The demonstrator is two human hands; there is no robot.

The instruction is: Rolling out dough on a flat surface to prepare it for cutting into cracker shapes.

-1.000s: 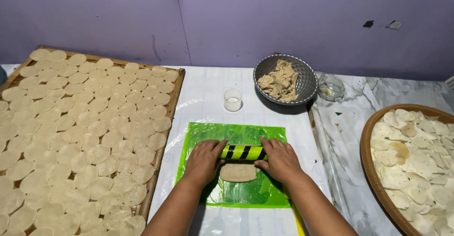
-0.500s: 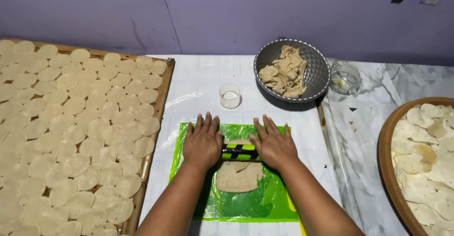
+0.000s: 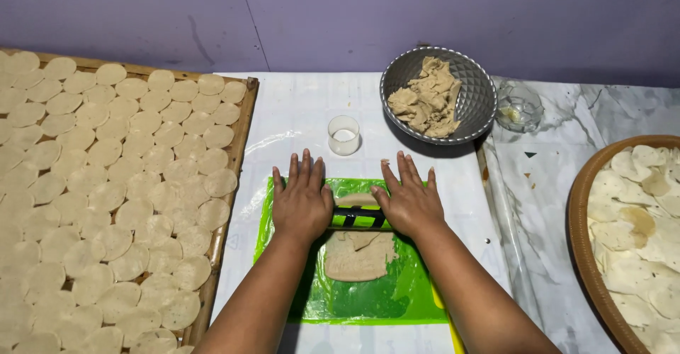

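My left hand (image 3: 302, 198) and my right hand (image 3: 409, 198) lie flat, fingers spread, on the two ends of a short green-and-black striped rolling pin (image 3: 360, 217). The pin rests across a flattened sheet of beige dough (image 3: 358, 255); a little dough also shows beyond the pin. The dough lies under clear film on a bright green mat (image 3: 354, 297). Both palms press down on the pin, with no fingers curled around it.
A wooden tray (image 3: 237, 155) on the left is covered with several round dough discs (image 3: 106, 198). A grey metal bowl (image 3: 473, 109) holds lumps of dough. Beyond the mat stands a small round cutter cup (image 3: 344, 135); a small glass bowl (image 3: 519, 106) and a round basket (image 3: 582, 255) of discs are on the right.
The pin and both hands have rolled away from me along the mat, and the dough sheet has grown longer and thinner on my side of the pin.
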